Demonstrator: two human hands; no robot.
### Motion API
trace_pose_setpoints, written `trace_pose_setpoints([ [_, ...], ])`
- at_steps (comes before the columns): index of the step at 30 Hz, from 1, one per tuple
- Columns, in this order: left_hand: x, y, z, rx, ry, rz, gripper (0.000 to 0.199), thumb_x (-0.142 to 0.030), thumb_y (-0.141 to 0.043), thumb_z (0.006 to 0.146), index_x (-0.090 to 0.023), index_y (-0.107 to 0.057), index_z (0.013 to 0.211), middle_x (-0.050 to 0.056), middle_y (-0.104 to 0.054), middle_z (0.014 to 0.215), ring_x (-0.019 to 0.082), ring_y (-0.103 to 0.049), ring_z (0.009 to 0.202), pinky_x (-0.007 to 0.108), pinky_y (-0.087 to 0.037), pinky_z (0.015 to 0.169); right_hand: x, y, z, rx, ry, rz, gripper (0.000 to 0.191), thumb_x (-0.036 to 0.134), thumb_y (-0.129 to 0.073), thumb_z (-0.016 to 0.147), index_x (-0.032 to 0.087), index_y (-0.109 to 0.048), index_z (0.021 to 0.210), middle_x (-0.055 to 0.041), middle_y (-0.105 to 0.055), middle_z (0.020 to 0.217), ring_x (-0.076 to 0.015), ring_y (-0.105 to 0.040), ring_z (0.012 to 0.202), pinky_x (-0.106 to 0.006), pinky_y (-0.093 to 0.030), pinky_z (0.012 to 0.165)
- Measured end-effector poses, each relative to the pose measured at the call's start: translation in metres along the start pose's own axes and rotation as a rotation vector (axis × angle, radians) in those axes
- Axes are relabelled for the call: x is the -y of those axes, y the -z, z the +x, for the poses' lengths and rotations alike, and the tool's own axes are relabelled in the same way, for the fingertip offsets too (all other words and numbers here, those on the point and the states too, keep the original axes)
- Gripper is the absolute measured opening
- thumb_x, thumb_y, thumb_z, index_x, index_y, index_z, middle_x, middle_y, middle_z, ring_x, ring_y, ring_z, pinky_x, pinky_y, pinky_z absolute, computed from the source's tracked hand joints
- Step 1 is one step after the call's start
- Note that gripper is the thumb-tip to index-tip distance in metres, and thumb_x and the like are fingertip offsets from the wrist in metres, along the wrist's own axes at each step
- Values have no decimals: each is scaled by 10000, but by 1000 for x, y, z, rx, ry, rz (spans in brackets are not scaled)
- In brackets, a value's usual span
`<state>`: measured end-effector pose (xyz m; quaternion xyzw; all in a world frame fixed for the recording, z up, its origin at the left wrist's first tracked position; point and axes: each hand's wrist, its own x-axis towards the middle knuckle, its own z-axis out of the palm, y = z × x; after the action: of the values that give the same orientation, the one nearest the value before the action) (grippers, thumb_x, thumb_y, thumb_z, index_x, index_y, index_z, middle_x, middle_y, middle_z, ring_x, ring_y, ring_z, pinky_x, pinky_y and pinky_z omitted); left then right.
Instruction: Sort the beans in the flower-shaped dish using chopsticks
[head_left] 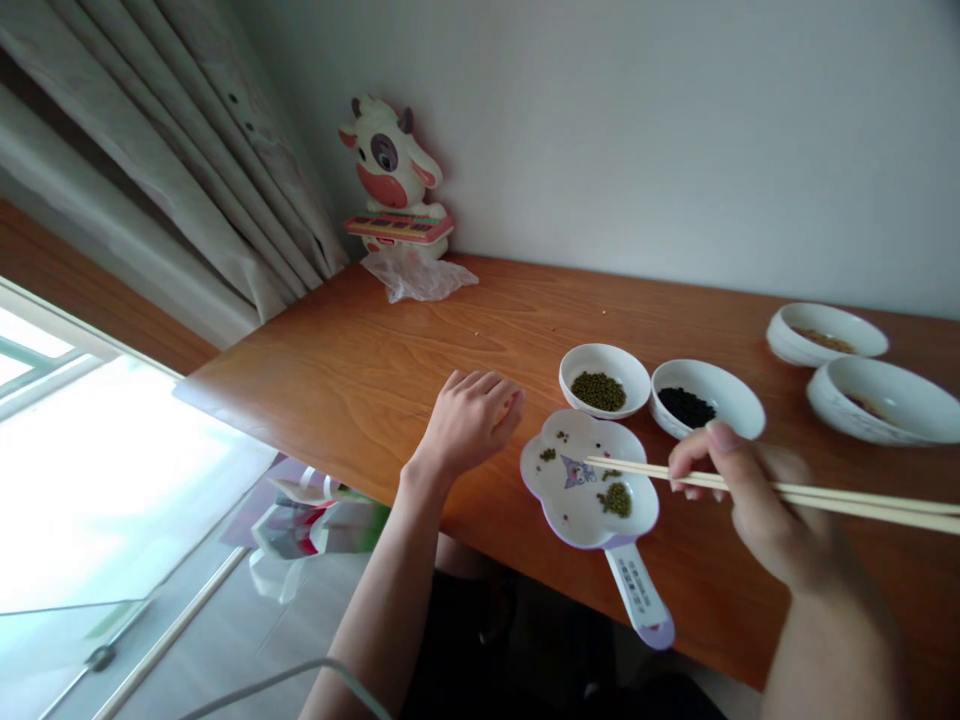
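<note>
My right hand [750,490] holds a pair of wooden chopsticks [840,497], their tips over the middle of a flower-shaped white plate [555,500] with a purple rim and a handle. Small heaps of green beans [616,499] lie on the plate, the largest at its lower right. Left of the plate, my left hand [476,418] rests on the table with its fingers curled in; whether anything is inside is hidden. Just behind the plate stand a bowl of green beans [598,391] and a bowl of black beans [686,406].
Two more white bowls [795,343] [832,405] with brownish contents stand on the wooden table [337,370] at the right. A cow-shaped toy keyboard [397,228] and a clear plastic bag [420,278] are at the back left. A curtain [172,150] hangs at the left.
</note>
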<state>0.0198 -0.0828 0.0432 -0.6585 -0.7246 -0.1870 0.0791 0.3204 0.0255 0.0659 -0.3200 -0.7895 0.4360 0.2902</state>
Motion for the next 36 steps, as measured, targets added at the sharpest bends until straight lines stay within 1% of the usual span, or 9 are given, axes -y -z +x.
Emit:
trace_pose_setpoints([
  [2, 1, -2, 13, -20, -39, 15, 346, -326, -414, 1079, -185, -678, 907, 53, -708, 878, 177, -626, 836, 329, -420, 804, -3, -3, -4, -1, -19, -19, 464, 504, -451, 1068, 252, -722, 789, -25, -702, 739, -183, -648, 675, -319, -511, 635],
  [4, 3, -7, 16, 12, -57, 8, 329, -309, -433, 1072, -183, -662, 872, 43, -708, 851, 165, -619, 784, 315, -415, 763, -6, -6, -9, -14, -49, -58, 419, 492, -464, 1066, 266, -720, 823, -15, -710, 778, -184, -655, 708, -322, -515, 661],
  [9, 1, -23, -5, 180, 1, -42, 354, -354, -434, 1088, -190, -641, 852, 42, -718, 840, 170, -625, 728, 306, -435, 704, -2, -15, -16, -47, -65, -215, 345, 491, -487, 1057, 291, -719, 898, -7, -683, 785, -189, -639, 732, -332, -490, 682],
  [12, -2, -26, -16, 191, 21, -71, 378, -369, -409, 1103, -186, -647, 872, 61, -729, 900, 193, -656, 833, 322, -472, 776, 1, -21, -13, -71, -20, -237, 350, 475, -454, 1071, 310, -726, 924, 5, -653, 744, -170, -614, 695, -317, -461, 631],
  [16, -3, -26, -18, 219, -20, -105, 475, -402, -337, 1124, -188, -668, 859, 70, -735, 903, 207, -667, 871, 347, -489, 854, -1, -27, -6, -69, 28, -220, 391, 450, -406, 1085, 299, -722, 909, -10, -695, 817, -185, -625, 726, -343, -463, 637],
  [23, -5, -21, -18, 303, 59, -176, 584, -474, -225, 1135, -212, -658, 843, 53, -768, 897, 193, -694, 753, 304, -430, 667, 2, -40, 5, -48, 66, -226, 390, 427, -409, 1089, 285, -724, 909, -18, -669, 739, -188, -617, 668, -355, -445, 614],
  [26, -6, -18, -17, 303, 91, -208, 592, -494, -230, 1132, -215, -653, 825, 47, -768, 870, 191, -697, 733, 305, -403, 644, 2, -41, 7, -52, 82, -216, 360, 400, -440, 1085, 271, -732, 919, -26, -700, 814, -184, -633, 716, -348, -464, 649],
  [30, -7, -16, -18, 306, 79, -252, 598, -496, -231, 1132, -219, -638, 793, 33, -753, 829, 177, -691, 735, 298, -393, 661, -4, -39, 5, -80, 65, -181, 409, 408, -397, 1096, 258, -719, 893, -19, -644, 739, -175, -598, 669, -334, -433, 603],
  [36, -9, -16, -17, 323, 81, -277, 563, -472, -260, 1131, -211, -597, 764, 21, -740, 818, 162, -661, 714, 296, -374, 658, -10, -44, 4, -47, 287, -190, 342, 292, -398, 1077, 235, -666, 872, -47, -695, 832, -200, -655, 763, -353, -464, 691],
])
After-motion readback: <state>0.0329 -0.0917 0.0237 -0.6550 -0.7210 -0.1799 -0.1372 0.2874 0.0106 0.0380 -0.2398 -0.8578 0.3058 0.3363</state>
